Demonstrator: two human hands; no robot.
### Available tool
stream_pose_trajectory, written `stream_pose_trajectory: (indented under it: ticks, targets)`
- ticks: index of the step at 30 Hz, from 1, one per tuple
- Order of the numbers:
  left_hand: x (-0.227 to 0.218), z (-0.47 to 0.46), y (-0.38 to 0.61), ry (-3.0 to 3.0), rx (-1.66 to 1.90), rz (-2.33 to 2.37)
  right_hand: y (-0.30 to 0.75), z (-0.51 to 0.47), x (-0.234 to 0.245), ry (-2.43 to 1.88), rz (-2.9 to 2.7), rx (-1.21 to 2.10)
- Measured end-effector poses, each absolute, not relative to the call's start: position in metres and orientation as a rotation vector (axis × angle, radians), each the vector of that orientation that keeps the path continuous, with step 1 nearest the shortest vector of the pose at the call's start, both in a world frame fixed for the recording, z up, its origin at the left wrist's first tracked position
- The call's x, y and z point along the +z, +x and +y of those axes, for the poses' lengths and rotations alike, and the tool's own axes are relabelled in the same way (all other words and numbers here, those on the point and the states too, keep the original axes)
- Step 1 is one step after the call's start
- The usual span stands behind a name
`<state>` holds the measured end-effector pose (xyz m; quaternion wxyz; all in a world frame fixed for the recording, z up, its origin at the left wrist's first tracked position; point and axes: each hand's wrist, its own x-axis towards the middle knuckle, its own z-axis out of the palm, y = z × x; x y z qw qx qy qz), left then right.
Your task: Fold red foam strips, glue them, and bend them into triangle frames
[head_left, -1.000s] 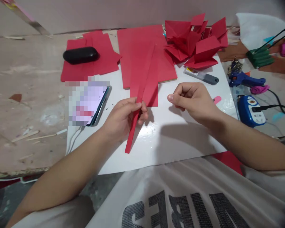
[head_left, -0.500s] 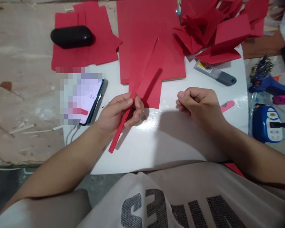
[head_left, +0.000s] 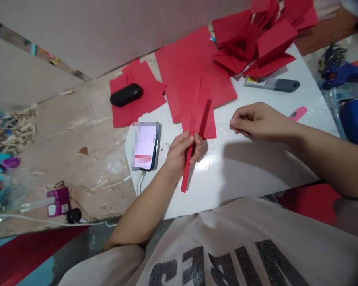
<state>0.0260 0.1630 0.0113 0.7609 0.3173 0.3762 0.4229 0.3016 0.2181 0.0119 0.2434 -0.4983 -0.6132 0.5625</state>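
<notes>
My left hand (head_left: 179,153) is closed on a long, narrow strip of red paper (head_left: 185,174), its thumb on top and its fingers curled behind. The strip stands tilted above a white board (head_left: 205,194), its far end over red sheets (head_left: 180,67). To the right, my right hand (head_left: 258,119) hovers over the board with thumb and fingers drawn together; nothing shows between them. Beyond it lies a grey utility knife (head_left: 282,84), and a small pink tool (head_left: 300,114) is partly hidden behind the wrist.
A phone (head_left: 146,145) with a cable lies left of my left hand. A black case (head_left: 127,94) rests on red paper pieces (head_left: 150,85). Folded red papers (head_left: 274,39) are heaped at the back right. A blue glue gun (head_left: 343,73) is at the right edge.
The view has swung left, bringing the wall and the floor on the left into sight. My left hand still grips the strip; my right hand stays closed, turned slightly.
</notes>
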Motion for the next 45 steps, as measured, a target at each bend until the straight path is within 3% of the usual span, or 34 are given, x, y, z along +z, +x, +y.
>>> stream_pose_trajectory:
  ticks: [11, 23, 33, 38, 45]
  targets:
    - [0.011, 0.161, 0.033, 0.727, 1.003, 0.954, 0.293, 0.208, 0.004, -1.378, -1.872, 1.146]
    - [0.015, 0.165, 0.019, 0.824, 0.777, 1.099, 0.304, 0.223, 0.001, -1.288, -2.080, 1.154]
    - [0.010, 0.173, 0.028, 0.937, 0.895, 1.129, 0.309, 0.228, 0.001, -1.274, -2.190, 1.050]
    - [0.006, 0.173, 0.031, 0.974, 0.944, 1.161, 0.331, 0.229, 0.024, -1.115, -2.625, 1.120]
    - [0.015, 0.176, 0.037, 0.938, 0.920, 1.233, 0.340, 0.220, 0.029, -1.073, -3.028, 0.761]
